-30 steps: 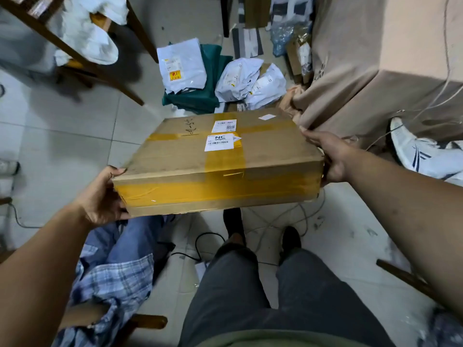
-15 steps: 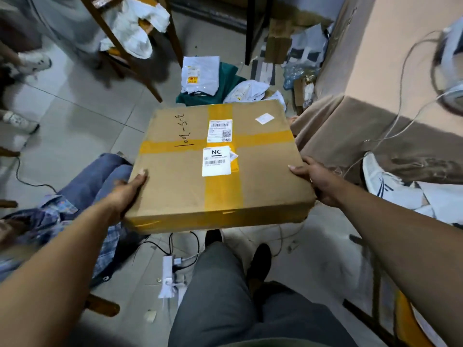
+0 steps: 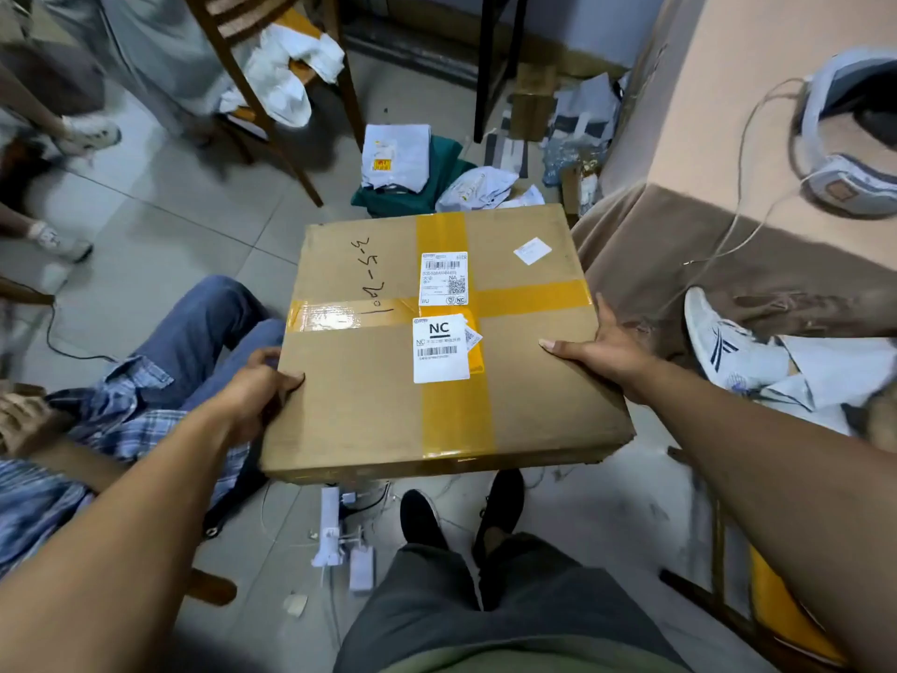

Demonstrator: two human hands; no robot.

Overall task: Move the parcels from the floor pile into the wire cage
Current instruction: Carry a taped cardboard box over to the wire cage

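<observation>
A flat brown cardboard box (image 3: 437, 342) crossed with yellow tape and bearing white labels is held in the air above the grey tiled floor (image 3: 160, 225). The left hand (image 3: 257, 395) grips its left edge and the right hand (image 3: 606, 354) its right edge, thumbs on top. Behind it, white plastic mailer parcels (image 3: 395, 155) lie on the floor, seemingly on a green bag (image 3: 437, 177).

A grey tiled floor (image 3: 160, 221) is strewn with white mailer parcels (image 3: 395, 155), a green bag (image 3: 451, 162) and a power strip (image 3: 330, 522).

Parcel-strewn (image 3: 395, 155) tiled back room
</observation>
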